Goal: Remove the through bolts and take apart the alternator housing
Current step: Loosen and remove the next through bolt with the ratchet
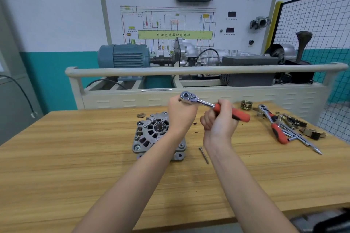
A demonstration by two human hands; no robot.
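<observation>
A silver alternator [151, 134] lies flat on the wooden table [75, 166], partly hidden by my left forearm. I hold a ratchet wrench [200, 101] with a red handle in the air above and behind it. My left hand [181, 113] grips under the ratchet's chrome head, hiding whatever is fitted there. My right hand [219, 121] is curled round the red handle. One long through bolt [204, 155] lies loose on the table just right of the alternator.
A second red-handled ratchet [272, 125], extension bars and small metal parts lie at the table's right. A brass-coloured pulley [246, 104] stands behind them. A small washer-like disc [141, 115] lies behind the alternator. A training bench with a motor and gearbox stands beyond the table.
</observation>
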